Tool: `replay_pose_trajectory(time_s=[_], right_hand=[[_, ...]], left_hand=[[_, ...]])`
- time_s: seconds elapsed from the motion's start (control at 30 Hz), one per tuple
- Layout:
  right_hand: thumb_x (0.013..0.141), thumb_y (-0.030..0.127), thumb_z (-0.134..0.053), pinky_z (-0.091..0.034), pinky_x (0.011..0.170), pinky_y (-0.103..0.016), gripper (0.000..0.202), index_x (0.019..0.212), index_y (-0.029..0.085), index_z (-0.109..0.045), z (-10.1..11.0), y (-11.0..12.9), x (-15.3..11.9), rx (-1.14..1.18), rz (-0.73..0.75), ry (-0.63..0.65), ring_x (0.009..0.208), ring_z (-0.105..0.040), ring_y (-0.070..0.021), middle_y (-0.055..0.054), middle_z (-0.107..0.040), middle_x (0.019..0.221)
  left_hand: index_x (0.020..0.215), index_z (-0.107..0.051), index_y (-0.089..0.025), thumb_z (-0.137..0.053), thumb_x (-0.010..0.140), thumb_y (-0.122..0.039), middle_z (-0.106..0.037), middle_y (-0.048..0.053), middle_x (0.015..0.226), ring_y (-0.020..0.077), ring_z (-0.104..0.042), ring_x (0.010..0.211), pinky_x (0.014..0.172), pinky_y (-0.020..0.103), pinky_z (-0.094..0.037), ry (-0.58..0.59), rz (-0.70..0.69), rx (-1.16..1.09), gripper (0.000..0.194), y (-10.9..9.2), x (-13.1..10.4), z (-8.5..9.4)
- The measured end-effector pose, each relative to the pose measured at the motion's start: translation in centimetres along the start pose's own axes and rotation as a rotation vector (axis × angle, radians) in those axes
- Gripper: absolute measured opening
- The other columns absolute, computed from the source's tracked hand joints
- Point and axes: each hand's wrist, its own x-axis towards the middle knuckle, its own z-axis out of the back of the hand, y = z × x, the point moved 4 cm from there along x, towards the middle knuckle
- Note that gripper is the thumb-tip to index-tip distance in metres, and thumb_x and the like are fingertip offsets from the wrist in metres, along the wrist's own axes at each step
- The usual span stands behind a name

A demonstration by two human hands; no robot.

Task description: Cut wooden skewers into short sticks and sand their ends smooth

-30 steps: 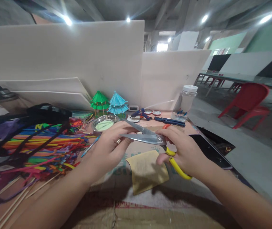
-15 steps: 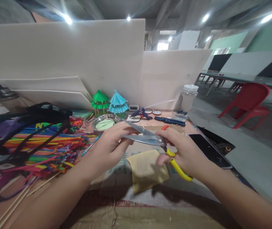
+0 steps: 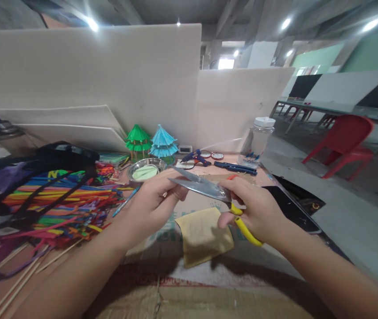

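My right hand (image 3: 250, 206) grips scissors (image 3: 205, 186) by their yellow and orange handles, the blades slightly apart and pointing left. Closed at the blade tips, my left hand (image 3: 159, 199) pinches something too small to make out, mostly hidden by the fingers and blades. Below the scissors a yellow paper sheet (image 3: 205, 237) lies on the printed cardboard (image 3: 162, 270). Behind my left hand is a metal bowl (image 3: 132, 173) with a pale green disc in it.
Colourful strips (image 3: 63, 199) and a black bag lie at left. Green (image 3: 137, 139) and blue (image 3: 163, 141) umbrella-like paper models stand at the back, near a glue gun (image 3: 195, 156), navy tool (image 3: 235, 168) and clear bottle (image 3: 258, 139). A phone (image 3: 288, 206) lies at right.
The scissor blades have closed partway, and the yellow handle has moved up toward the fingers of my right hand. My left hand has stayed nearly in place.
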Motion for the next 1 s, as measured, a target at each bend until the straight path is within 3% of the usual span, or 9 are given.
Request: replay_pose_trajectory(time_s=[0.13,0.33,0.5,0.63,0.73,0.83,0.9,1.0], right_hand=[[0.079,0.083,-0.05,-0.046,0.066,-0.032,0.074,0.117,0.02,-0.062,0.1,0.1,0.1,0.015,0.018,-0.004,0.076,-0.059,-0.0215,-0.005,-0.063,0.085],[0.079,0.082,-0.051,-0.048,0.069,-0.034,0.075,0.12,0.02,-0.059,-0.1,0.1,0.1,0.021,0.035,0.007,0.082,-0.06,-0.0223,-0.007,-0.063,0.094],[0.079,0.082,-0.049,-0.047,0.07,-0.033,0.074,0.119,0.02,-0.06,0.1,0.2,0.0,0.026,0.046,0.005,0.08,-0.06,-0.0215,-0.007,-0.063,0.092],[0.084,0.074,-0.055,-0.044,0.063,-0.03,0.061,0.109,0.02,-0.065,-0.1,0.2,-0.2,0.02,0.013,0.027,0.069,-0.058,-0.0186,-0.003,-0.062,0.078],[0.083,0.072,-0.06,-0.041,0.06,-0.028,0.058,0.11,0.021,-0.067,-0.2,-0.2,-0.2,0.067,-0.07,0.017,0.063,-0.055,-0.0166,-0.001,-0.062,0.073],[0.08,0.079,-0.056,-0.042,0.06,-0.029,0.069,0.118,0.023,-0.066,0.0,-0.9,0.1,0.13,-0.181,-0.031,0.063,-0.055,-0.0175,-0.001,-0.062,0.074],[0.077,0.085,-0.049,-0.042,0.059,-0.029,0.078,0.12,0.023,-0.066,0.4,-1.2,0.5,0.145,-0.22,-0.069,0.063,-0.053,-0.0184,-0.001,-0.061,0.073],[0.076,0.087,-0.044,-0.039,0.056,-0.03,0.081,0.121,0.023,-0.065,0.6,-1.2,0.8,0.126,-0.213,-0.082,0.062,-0.05,-0.0181,-0.001,-0.058,0.072]], left_hand=[[0.098,-0.064,-0.021,-0.048,0.092,-0.003,-0.066,0.001,0.086,0.0148,-0.061,0.08,0.072,0.026,-0.047,0.026,-0.04,0.016,0.025,0.0,0.0,0.1],[0.111,-0.065,-0.025,-0.048,0.095,-0.008,-0.063,0.0,0.084,0.0163,-0.062,0.085,0.081,0.028,-0.048,0.033,-0.085,0.022,0.029,-0.4,-0.1,0.0],[0.1,-0.063,-0.023,-0.047,0.095,-0.009,-0.059,0.0,0.077,0.0165,-0.061,0.082,0.077,0.028,-0.047,0.016,-0.067,0.01,0.022,-0.4,-0.3,0.0],[0.081,-0.057,-0.02,-0.046,0.094,-0.005,-0.06,0.0,0.08,0.0139,-0.057,0.077,0.07,0.025,-0.043,0.032,0.009,-0.025,0.022,-0.1,-0.4,-0.4],[0.084,-0.058,-0.02,-0.046,0.1,-0.014,-0.058,-0.001,0.078,0.0123,-0.054,0.072,0.067,0.025,-0.042,0.024,0.101,-0.12,0.021,0.2,-0.2,-0.8],[0.103,-0.06,-0.022,-0.05,0.104,-0.029,-0.057,-0.002,0.08,0.0111,-0.053,0.072,0.066,0.023,-0.042,-0.014,0.188,-0.356,0.012,0.4,0.2,-1.1],[0.103,-0.06,-0.022,-0.052,0.103,-0.033,-0.055,-0.003,0.079,0.0099,-0.053,0.071,0.065,0.022,-0.042,-0.027,0.204,-0.473,0.013,0.4,0.4,-1.1],[0.1,-0.064,-0.023,-0.05,0.104,-0.035,-0.056,-0.002,0.079,0.0096,-0.053,0.074,0.069,0.021,-0.042,-0.025,0.2,-0.441,0.019,0.4,0.4,-0.8]])
